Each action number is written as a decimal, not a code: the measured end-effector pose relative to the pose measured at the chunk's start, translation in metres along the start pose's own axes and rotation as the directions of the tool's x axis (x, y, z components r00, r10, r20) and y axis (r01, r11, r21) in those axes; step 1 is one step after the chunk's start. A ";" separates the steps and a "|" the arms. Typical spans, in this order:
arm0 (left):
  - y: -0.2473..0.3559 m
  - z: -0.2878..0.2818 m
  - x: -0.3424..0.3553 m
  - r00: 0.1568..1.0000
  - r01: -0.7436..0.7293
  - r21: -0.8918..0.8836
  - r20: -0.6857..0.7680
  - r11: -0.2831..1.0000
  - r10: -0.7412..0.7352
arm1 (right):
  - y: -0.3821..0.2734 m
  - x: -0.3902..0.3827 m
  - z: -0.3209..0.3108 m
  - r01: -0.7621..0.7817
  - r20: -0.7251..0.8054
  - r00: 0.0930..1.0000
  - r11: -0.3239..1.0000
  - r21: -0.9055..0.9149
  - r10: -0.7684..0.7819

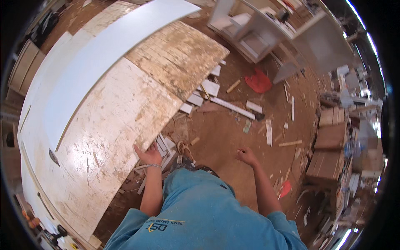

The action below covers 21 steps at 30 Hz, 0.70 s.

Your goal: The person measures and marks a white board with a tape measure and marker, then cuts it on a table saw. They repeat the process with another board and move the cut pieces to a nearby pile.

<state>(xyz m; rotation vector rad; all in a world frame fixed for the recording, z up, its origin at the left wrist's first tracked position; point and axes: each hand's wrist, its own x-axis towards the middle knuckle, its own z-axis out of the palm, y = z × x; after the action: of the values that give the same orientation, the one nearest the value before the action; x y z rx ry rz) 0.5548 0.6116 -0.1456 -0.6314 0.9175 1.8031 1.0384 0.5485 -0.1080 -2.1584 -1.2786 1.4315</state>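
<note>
My left hand (150, 156), with a bracelet at its wrist, rests at the near edge of a worn, scratched worktable (121, 112). Its thumb and fingers are apart, and it holds nothing that I can see. Over the floor to the right, my right hand (248, 156) is curled closed; whatever it may hold is hidden. A long white panel (98, 58) lies across the table's far side, away from both hands. Near the panel's lower end is a small dark oval object (53, 157) of a kind I cannot tell.
White offcuts (233, 107) and wood scraps litter the brown floor, with a red piece (258, 81) among them. An unfinished white cabinet (254, 35) stands at the far right. Cardboard boxes (329, 146) line the right side. A power drill (58, 234) lies at lower left.
</note>
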 end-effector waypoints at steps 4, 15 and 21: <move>-0.008 0.030 -0.008 0.989 -0.105 -0.073 -0.115 0.992 0.096 | -0.038 0.073 -0.063 -0.048 -0.021 0.999 0.998 0.051 0.049; -0.052 0.083 -0.010 0.860 -0.306 0.032 -0.419 0.952 0.291 | -0.319 0.328 -0.158 0.250 0.094 0.953 0.924 0.289 -0.288; -0.121 0.026 -0.020 0.657 -0.105 0.543 -0.591 0.833 0.468 | -0.517 0.517 -0.148 0.284 0.062 0.918 0.757 0.588 -0.393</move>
<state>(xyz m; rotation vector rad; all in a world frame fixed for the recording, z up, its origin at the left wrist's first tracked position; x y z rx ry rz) 0.6736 0.6504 -0.1525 -0.9170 2.0309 1.4952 0.9581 1.2868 -0.0352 -1.3476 -1.0421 1.6130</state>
